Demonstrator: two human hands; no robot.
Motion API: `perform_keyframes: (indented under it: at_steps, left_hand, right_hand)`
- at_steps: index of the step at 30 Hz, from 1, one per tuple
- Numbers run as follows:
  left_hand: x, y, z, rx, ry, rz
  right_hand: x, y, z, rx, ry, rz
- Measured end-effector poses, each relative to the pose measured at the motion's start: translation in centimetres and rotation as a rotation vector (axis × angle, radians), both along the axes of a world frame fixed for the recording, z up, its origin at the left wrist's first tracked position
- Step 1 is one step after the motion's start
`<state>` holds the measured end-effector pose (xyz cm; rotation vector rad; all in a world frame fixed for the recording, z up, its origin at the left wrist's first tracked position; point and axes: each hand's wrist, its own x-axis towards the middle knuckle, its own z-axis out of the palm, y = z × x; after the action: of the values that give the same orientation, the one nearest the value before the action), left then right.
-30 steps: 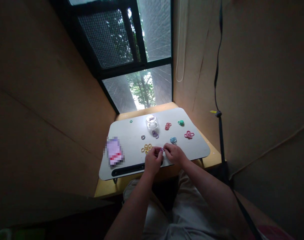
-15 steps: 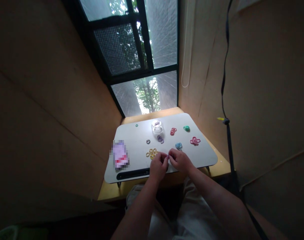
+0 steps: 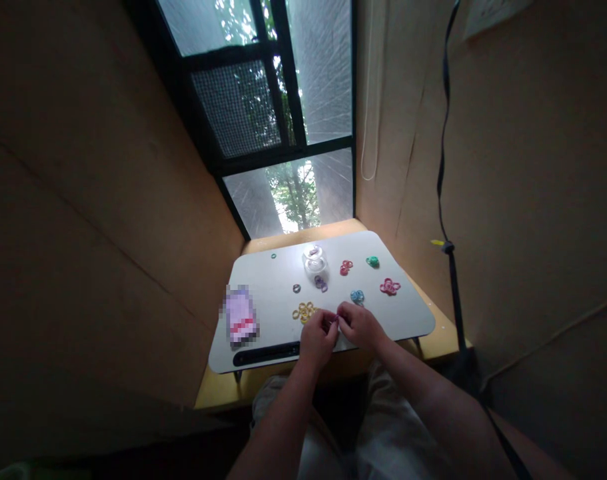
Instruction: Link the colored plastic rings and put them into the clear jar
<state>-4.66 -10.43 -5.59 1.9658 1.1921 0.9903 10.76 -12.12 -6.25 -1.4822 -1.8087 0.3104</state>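
at the table (image 3: 270, 283), left hand (image 3: 317, 338) and right hand (image 3: 362, 325) meet at a purple band (image 3: 337, 318).
less of the band shows than a second ago. both hands, fingers curled nearly closed, pinch it; it sits between them, just right of the left hand. too small to tell which way it points or its long axis.

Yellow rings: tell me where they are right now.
In the head view, the yellow rings lie on the white tabletop, just beyond the left hand and left of the blue rings.
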Motion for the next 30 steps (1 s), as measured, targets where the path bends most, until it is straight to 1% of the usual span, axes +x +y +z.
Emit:
perform_keyframes:
  at_steps: [17,30]
  left_hand:
    - [0.05,0.09,-0.20,0.034,-0.011,-0.006]
    - [0.08,0.07,-0.33,0.044,-0.022,-0.002]
  right_hand:
    - [-0.12,-0.32,0.60,-0.007,-0.004,-0.018]
    - [-0.13,-0.30,0.53,-0.014,0.004,-0.025]
